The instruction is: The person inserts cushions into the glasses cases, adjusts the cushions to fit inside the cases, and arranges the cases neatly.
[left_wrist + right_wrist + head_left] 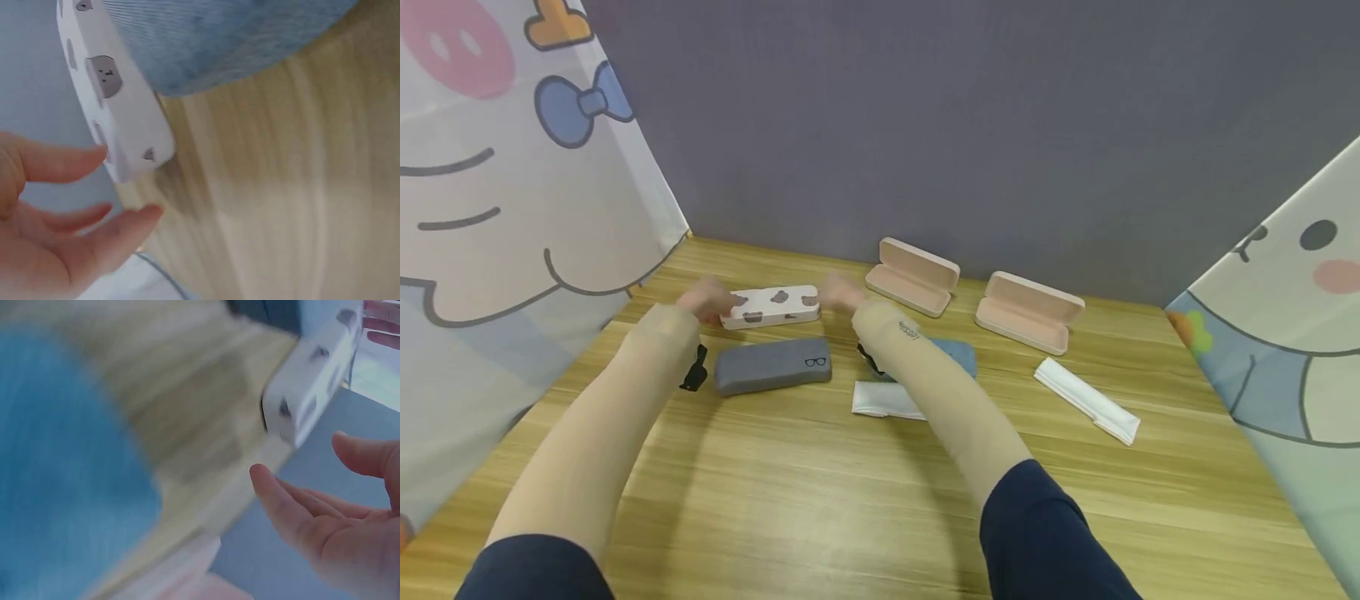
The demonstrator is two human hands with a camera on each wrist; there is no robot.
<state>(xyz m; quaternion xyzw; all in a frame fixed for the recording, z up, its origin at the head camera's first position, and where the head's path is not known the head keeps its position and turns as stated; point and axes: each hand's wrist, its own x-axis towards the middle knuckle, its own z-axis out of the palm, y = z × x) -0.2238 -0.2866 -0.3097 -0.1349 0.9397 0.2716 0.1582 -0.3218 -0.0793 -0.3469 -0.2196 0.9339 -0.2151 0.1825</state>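
A closed white glasses case [777,306] with brown bear-head prints lies at the back left of the table. My left hand [706,300] is at its left end; in the left wrist view the thumb overlaps the case corner, fingers spread apart. By the right end is my right hand [841,293], its fingers extended and apart from the case in the right wrist view. In front of the white case sits a grey-blue fabric glasses case [772,367] with a small glasses print. A second blue case [957,356] is partly hidden under my right forearm.
Two pink glasses cases, one at centre back [917,277] and one farther right [1030,312], stand with lids raised. A folded white cloth [880,399] lies partly beneath the right forearm, another cloth [1087,402] to the right. A grey wall [970,133] bounds the table behind.
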